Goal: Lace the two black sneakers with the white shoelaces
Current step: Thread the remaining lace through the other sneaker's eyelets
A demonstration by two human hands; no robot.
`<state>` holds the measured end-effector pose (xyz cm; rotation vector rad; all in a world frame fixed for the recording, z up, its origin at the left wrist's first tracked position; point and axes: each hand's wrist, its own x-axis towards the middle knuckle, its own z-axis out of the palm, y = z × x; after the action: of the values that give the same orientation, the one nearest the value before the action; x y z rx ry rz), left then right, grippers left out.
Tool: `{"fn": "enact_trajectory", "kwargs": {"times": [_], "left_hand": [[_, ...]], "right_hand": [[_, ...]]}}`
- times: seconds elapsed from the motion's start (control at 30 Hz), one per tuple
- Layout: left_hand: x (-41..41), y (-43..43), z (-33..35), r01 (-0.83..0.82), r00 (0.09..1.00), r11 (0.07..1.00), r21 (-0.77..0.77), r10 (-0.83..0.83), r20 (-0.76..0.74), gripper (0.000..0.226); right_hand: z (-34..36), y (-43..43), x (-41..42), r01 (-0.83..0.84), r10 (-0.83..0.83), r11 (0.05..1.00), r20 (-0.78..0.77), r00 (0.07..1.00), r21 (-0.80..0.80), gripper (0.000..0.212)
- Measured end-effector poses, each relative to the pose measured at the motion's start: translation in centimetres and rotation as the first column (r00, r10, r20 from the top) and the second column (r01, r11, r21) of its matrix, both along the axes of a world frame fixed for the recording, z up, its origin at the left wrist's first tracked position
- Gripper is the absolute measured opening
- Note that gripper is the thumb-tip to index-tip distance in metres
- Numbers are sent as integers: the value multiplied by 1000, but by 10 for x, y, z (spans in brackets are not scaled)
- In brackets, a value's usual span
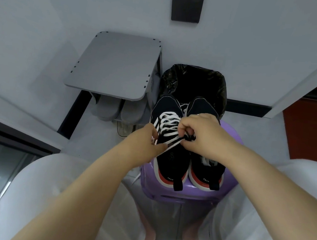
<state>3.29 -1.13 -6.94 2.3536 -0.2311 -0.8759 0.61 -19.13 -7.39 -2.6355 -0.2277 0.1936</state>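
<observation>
Two black sneakers stand side by side on a purple stool (200,198), toes pointing away from me. The left sneaker (170,160) carries a white shoelace (168,124) crossed through several eyelets. My left hand (147,144) pinches a strand of that lace at the sneaker's left side. My right hand (201,132) has its fingers curled round the lace near the sneaker's tongue. The right sneaker (206,168) is partly hidden under my right hand and wrist; a bit of white lace shows near its opening.
A bin lined with a black bag (194,82) stands just behind the stool. A grey shoe rack (118,64) with grey slippers beneath it is at the back left. My knees in pale fabric flank the stool. A dark-framed glass panel is at the left.
</observation>
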Motion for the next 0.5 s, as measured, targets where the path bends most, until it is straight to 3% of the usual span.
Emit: {"fn": "enact_trajectory", "kwargs": {"times": [0.1, 0.23, 0.3, 0.37, 0.43, 0.5], "left_hand": [[1, -4, 0, 88, 970, 974, 209, -132, 204, 26], [4, -2, 3, 128, 920, 957, 262, -213, 328, 24], [4, 2, 6, 151, 932, 978, 147, -190, 307, 28], [3, 4, 13, 74, 981, 992, -102, -53, 187, 25], [2, 4, 23, -101, 995, 917, -385, 86, -58, 24], [1, 5, 32, -195, 963, 782, -592, 38, -266, 25]], "right_hand": [[0, 3, -4, -83, 83, 995, -10, 997, -60, 13], [3, 8, -13, -137, 136, 981, -20, 991, -139, 18], [6, 13, -20, -120, 113, 981, -53, 992, -153, 20], [9, 19, -26, -70, 62, 990, -69, 996, -124, 21], [9, 29, -32, -1, 3, 999, -52, 999, 33, 20], [11, 41, -35, 76, -43, 946, -112, 993, 316, 24]]}}
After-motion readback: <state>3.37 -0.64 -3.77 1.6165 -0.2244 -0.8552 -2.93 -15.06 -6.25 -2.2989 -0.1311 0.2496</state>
